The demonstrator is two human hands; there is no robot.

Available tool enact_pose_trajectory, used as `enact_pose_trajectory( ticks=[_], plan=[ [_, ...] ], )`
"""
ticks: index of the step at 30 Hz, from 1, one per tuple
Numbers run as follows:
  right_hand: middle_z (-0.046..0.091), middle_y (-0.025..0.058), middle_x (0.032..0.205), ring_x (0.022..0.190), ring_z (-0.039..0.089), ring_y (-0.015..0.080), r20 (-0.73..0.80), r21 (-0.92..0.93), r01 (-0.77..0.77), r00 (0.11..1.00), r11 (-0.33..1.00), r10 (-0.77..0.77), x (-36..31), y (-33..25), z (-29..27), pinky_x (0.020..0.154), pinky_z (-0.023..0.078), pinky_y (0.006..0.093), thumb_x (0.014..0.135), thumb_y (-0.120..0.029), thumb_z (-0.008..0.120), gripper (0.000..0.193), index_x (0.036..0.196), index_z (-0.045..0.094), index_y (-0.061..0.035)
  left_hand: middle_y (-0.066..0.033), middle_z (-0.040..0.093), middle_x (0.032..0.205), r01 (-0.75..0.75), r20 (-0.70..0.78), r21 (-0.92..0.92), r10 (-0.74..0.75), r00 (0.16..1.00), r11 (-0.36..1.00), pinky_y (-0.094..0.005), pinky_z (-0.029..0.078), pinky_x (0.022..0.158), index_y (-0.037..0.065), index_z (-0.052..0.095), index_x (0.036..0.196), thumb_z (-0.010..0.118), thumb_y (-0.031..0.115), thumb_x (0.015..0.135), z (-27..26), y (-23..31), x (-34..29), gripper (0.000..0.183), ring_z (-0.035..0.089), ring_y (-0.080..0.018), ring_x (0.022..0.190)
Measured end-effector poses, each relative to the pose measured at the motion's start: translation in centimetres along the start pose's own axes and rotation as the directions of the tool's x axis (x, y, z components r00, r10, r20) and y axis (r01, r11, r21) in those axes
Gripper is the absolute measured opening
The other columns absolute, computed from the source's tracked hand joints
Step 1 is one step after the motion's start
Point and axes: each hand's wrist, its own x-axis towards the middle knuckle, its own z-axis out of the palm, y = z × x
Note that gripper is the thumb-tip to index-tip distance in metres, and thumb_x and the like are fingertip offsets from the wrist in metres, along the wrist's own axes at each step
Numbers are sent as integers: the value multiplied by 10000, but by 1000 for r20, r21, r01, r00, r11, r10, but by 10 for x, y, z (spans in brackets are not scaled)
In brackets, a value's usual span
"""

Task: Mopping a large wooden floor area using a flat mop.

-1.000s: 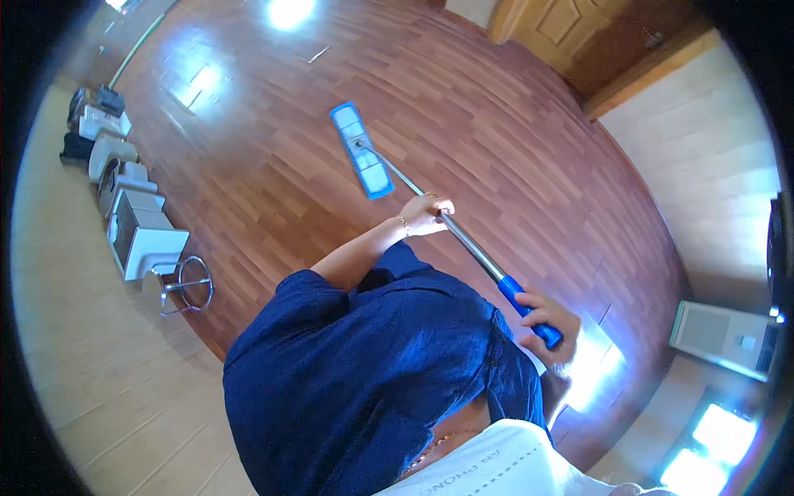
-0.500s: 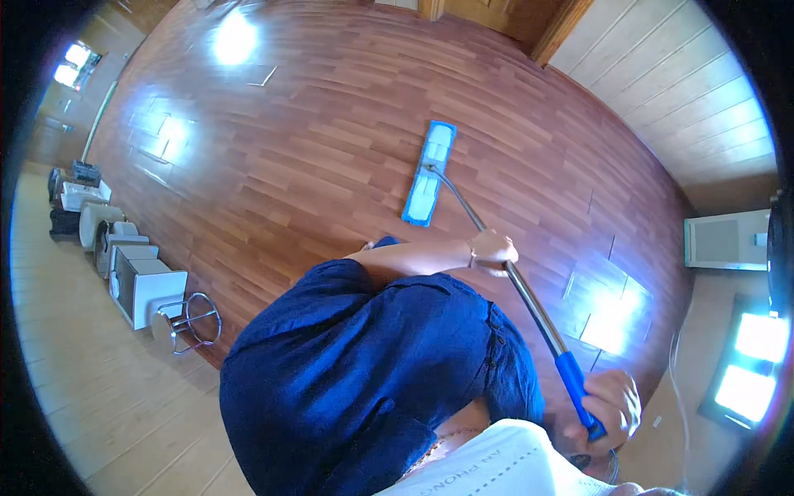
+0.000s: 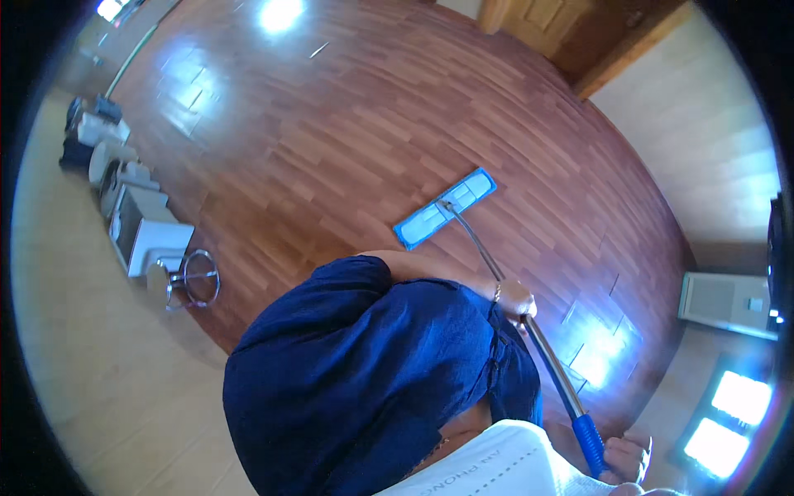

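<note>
A flat mop with a blue-edged, pale blue head (image 3: 426,223) lies on the brown wood-look floor (image 3: 331,157), its long side slanting up toward the right. From the middle of the head a metal pole (image 3: 552,357) runs down to the right and ends in a blue handle grip (image 3: 589,445). My left hand (image 3: 517,299), with a bracelet at the wrist, is wrapped round the pole partway along. Around the top end of the blue grip my right hand (image 3: 627,459) is closed, partly cut off by the lower edge of the picture.
Along the left wall stand a round metal-framed stand (image 3: 198,277), a white box-like appliance (image 3: 157,231) and several other items. A wooden door (image 3: 554,33) is at the far right. A white cabinet-like unit (image 3: 728,302) stands by the right wall near a bright window (image 3: 728,422).
The mop head has swung clockwise and come nearer, from almost lengthwise to slanted. Both hands have moved lower in view with the pole. The whole view has also turned somewhat.
</note>
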Motion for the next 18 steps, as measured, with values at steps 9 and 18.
enact_pose_trajectory(
  ticks=[9, 18],
  plan=[
    [589, 108, 821, 647, 570, 254, -190, 226, 283, 951, 932, -243, 74, 22, 80, 577, 449, 417, 877, -508, 542, 407, 1024, 544, -128, -82, 583, 658, 407, -396, 103, -338, 854, 908, -473, 444, 582, 124, 537, 630, 632, 221, 653, -39, 2, -121, 137, 603, -325, 690],
    [453, 29, 680, 632, 453, 180, -443, 474, 297, 894, 829, -67, 146, 9, 193, 567, 436, 361, 776, -451, 693, 367, 776, 564, -107, -53, 549, 644, 635, -732, 63, -397, 553, 770, -454, 420, 608, 129, 479, 592, 673, 323, 758, -55, -36, -245, 321, 586, -292, 746]
  ],
)
